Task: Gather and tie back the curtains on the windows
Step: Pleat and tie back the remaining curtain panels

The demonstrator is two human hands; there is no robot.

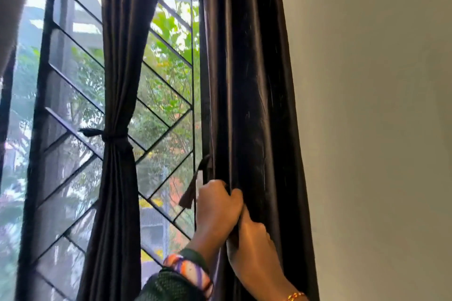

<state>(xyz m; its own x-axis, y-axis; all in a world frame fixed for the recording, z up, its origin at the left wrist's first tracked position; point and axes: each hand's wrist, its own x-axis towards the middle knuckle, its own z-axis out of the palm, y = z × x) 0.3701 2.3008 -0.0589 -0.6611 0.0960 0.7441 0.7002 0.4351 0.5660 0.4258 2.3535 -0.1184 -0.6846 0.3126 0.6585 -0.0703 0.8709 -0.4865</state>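
Note:
A dark brown satin curtain (pixel 254 105) hangs loose at the right edge of the window, next to the wall. My left hand (pixel 217 210) grips its gathered folds from the window side, fingers curled into the fabric. Just below and to the right, my right hand (pixel 254 244) grips the same bunch of fabric. A short dark tie strip (pixel 193 186) dangles from the curtain's left edge just above my left hand. A second dark curtain (pixel 122 56) in the middle of the window is gathered and bound with a knotted tie (pixel 107 135).
The window has a black metal grille (pixel 166 85) with diagonal bars, green trees outside. A plain beige wall (pixel 379 129) fills the right side. Another strip of curtain (pixel 14 7) shows at the top left corner.

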